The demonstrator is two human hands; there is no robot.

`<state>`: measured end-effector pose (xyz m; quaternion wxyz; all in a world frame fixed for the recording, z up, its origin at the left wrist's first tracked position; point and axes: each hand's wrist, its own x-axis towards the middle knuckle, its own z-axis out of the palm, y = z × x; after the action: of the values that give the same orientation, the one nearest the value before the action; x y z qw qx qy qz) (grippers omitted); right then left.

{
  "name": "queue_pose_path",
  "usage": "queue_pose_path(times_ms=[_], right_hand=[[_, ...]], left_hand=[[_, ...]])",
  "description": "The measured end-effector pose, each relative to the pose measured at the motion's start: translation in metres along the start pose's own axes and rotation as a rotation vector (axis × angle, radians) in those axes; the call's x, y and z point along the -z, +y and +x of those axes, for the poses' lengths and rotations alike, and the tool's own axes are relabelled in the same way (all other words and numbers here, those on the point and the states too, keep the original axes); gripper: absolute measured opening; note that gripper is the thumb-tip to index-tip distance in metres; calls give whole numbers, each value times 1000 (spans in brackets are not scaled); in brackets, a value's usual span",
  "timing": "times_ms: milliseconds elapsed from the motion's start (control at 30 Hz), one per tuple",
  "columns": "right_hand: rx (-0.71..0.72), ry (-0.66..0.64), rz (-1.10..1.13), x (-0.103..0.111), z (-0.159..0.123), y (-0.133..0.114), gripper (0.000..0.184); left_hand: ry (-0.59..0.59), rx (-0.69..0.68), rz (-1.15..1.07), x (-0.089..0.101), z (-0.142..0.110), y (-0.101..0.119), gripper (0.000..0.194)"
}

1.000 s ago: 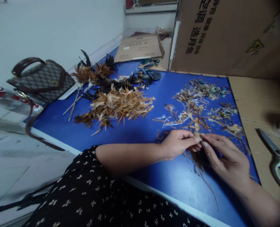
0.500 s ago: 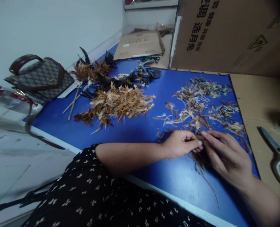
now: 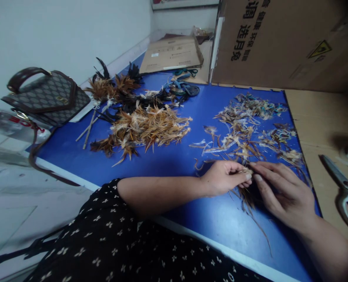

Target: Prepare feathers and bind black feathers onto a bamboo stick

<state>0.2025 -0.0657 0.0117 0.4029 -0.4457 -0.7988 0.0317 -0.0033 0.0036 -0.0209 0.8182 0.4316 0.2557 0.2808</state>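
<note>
Closed in a pinch, my left hand [image 3: 222,178] holds a small bunch of brown feathers [image 3: 246,196] over the front of the blue table [image 3: 209,219]. Thin strands of the bunch hang down toward the table's front edge. My right hand [image 3: 288,192] is right beside it, fingers bent, with the index fingertip at the top of the bunch. Its thumb stands a little apart from the index finger, and I see nothing between them. Just beyond both hands lies a loose scatter of feathers and trimmings [image 3: 244,143].
A large pile of tan feathers [image 3: 150,125] lies left of centre, with dark feathers and two sticks [image 3: 88,127] behind it. Scissors [image 3: 346,188] rest on cardboard at the right. A handbag [image 3: 50,96] and a bottle [image 3: 15,125] stand left. A big carton [image 3: 280,47] rises behind.
My right thumb has come away slightly from the bunch and from the index finger, so its pale tip shows more. My left hand keeps its pinch. The view has shifted slightly.
</note>
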Motion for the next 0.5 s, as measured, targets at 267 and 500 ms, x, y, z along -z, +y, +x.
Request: queue_pose_path(times_ms=[267, 500], right_hand=[[-75, 97, 40, -5, 7, -14, 25], [-215, 96, 89, 1, 5, -9, 11]], left_hand=[[14, -78, 160, -3, -4, -2, 17], [-49, -33, 16, -1, -6, 4, 46]])
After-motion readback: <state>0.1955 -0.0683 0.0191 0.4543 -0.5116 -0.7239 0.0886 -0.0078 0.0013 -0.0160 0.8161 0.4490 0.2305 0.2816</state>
